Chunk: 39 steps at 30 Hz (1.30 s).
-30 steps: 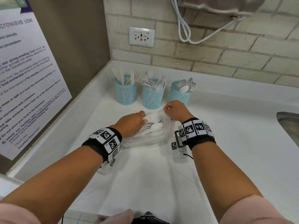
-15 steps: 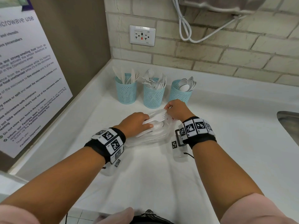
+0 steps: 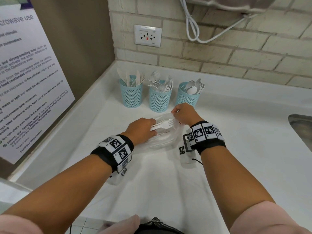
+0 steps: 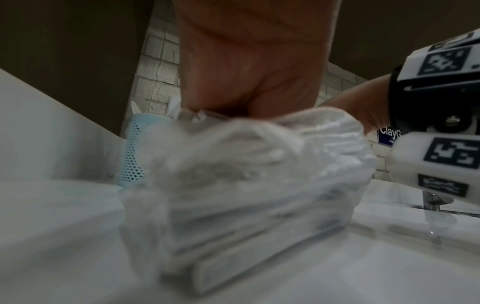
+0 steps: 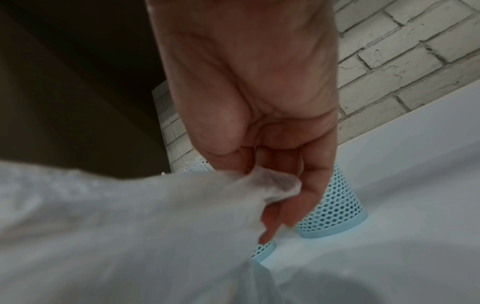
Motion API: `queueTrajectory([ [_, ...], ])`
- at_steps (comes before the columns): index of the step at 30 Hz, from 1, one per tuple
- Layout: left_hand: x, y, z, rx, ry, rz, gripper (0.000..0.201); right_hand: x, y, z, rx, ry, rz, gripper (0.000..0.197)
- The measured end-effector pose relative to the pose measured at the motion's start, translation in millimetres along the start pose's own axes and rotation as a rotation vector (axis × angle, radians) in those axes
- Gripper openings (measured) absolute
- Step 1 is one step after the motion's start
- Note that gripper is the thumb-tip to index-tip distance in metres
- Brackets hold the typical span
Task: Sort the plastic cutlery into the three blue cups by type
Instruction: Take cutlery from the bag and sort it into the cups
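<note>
- Head view: a clear plastic bag [image 3: 162,139] of white cutlery lies on the white counter [image 3: 244,132], at 6 o'clock from the three blue cups.
- The left hand [image 3: 141,130] reaches into the bag's mouth from 9 o'clock, its fingers curled around white forks [image 3: 164,124] whose tines point toward 3 o'clock.
- The right hand [image 3: 184,114] is at the bag's 1 o'clock corner, thumb and fingers pinching the film and lifting the edge.
- The cups stand in a row at 12 o'clock of the hands: left cup [image 3: 131,93] with knives, middle cup [image 3: 160,98] with forks, right cup [image 3: 187,96] with spoons.
- Only the head view shows a wall outlet [image 3: 147,35] and a white cord [image 3: 194,31] on the brick wall, and a poster [image 3: 25,81] at 9 o'clock.
- Left wrist view: the palm [image 4: 249,72] fills the top and the bag [image 4: 246,185] is blurred below it; the fingertips are hidden behind the film, so the grip cannot be read here. One cup [image 4: 133,156] shows at 9 o'clock.
- Right wrist view: it alone shows the pinch close up, a fold of film [image 5: 272,183] held between thumb and fingers [image 5: 311,185], with two cup bases behind at 5 o'clock.
</note>
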State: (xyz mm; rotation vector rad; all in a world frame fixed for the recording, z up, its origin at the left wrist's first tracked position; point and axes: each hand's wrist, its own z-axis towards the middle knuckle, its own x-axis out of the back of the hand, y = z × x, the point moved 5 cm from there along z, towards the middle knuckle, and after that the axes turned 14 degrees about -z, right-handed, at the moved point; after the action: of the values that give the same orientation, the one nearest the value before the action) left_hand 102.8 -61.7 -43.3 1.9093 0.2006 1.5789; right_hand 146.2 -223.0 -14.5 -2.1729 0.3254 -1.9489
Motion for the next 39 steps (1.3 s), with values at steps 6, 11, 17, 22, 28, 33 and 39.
queueTrajectory([
  [6,-2.8,1.4,-0.9,0.010,-0.017,-0.028,0.040,-1.0,-1.4,-1.8,0.005,0.003,0.006,0.023],
  [11,-3.2,2.2,2.7,-0.022,-0.003,0.011,0.036,0.2,-2.2,-2.7,0.005,0.008,0.002,0.023],
  [17,1.2,5.2,2.3,-0.087,0.033,0.073,0.031,1.7,-1.8,-3.5,0.012,-0.005,-0.003,0.023],
  [22,10.6,-6.1,2.2,-0.029,0.038,-0.189,0.027,3.4,2.2,-4.8,-0.005,-0.052,0.066,0.025],
  [28,32.7,3.2,5.5,0.035,0.022,-0.805,0.008,12.0,-4.5,-1.2,0.051,0.023,0.100,0.019],
  [33,39.6,2.3,13.9,0.117,0.095,-1.053,0.013,29.4,-26.3,-5.3,0.078,-0.009,0.639,0.026],
  [39,37.9,2.7,20.6,0.149,0.160,-1.213,0.023,27.6,-35.6,-6.9,0.117,-0.101,0.762,0.021],
])
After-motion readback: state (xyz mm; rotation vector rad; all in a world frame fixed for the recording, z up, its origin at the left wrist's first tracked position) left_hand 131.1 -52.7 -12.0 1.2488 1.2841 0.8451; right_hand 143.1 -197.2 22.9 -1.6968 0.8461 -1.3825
